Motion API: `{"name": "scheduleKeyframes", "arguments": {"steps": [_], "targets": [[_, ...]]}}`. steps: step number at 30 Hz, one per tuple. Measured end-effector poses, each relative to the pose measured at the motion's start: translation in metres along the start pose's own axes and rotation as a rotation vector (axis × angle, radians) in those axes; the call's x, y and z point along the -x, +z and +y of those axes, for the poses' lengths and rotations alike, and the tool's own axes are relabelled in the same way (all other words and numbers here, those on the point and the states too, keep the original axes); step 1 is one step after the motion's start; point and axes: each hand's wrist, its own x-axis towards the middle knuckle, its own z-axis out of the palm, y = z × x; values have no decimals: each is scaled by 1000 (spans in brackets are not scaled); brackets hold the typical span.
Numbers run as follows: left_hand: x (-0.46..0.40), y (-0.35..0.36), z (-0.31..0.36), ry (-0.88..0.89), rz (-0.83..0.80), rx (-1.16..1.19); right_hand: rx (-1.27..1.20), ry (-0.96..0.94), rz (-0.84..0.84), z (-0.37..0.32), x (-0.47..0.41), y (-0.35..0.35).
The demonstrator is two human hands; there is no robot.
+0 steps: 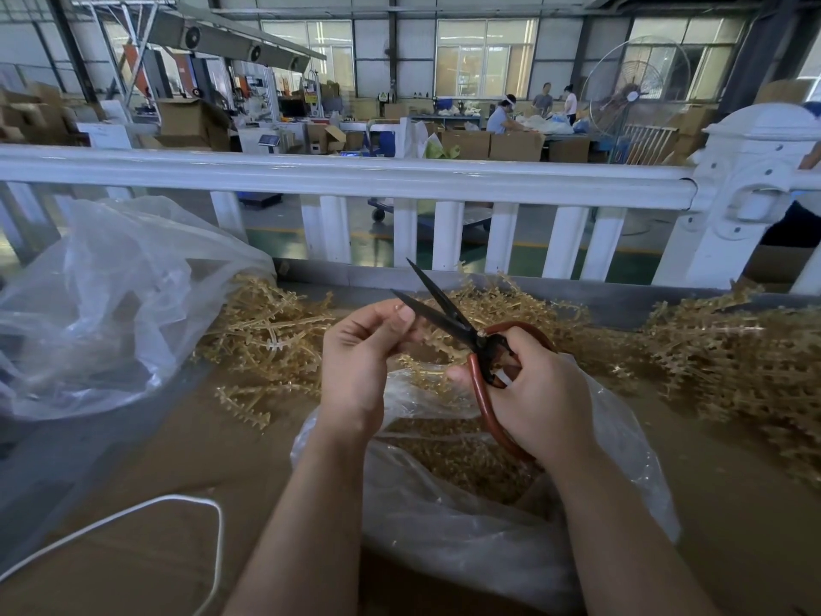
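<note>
right hand [540,393] gripping open scissors [444,311]; left hand [355,362] pinching gold sprig [415,363]

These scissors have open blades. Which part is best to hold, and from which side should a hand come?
Grip the scissors by the red loop handles, coming from the near side, as the right hand does. The black blades stand open and point away toward the white railing, so that end is sharp and narrow.
</note>
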Motion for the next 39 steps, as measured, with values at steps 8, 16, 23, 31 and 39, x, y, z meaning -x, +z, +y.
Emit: {"name": "scheduleKeyframes", "arguments": {"steps": [8, 16, 23, 31, 39], "targets": [[-1, -2, -5, -5, 87, -44, -8, -67, 128, -2, 3, 0], [-2, 1, -9, -20, 31, -77, 130, -35, 7, 3, 0, 6], [-2, 2, -9, -12, -54, -36, 111, -10, -31, 5, -1, 6], [-1, 3, -9, -42, -34, 60, 117, 27, -46, 2, 1, 5], [0, 4, -6, -186, -52, 213, 77, -2, 4, -2, 2, 0]]}}
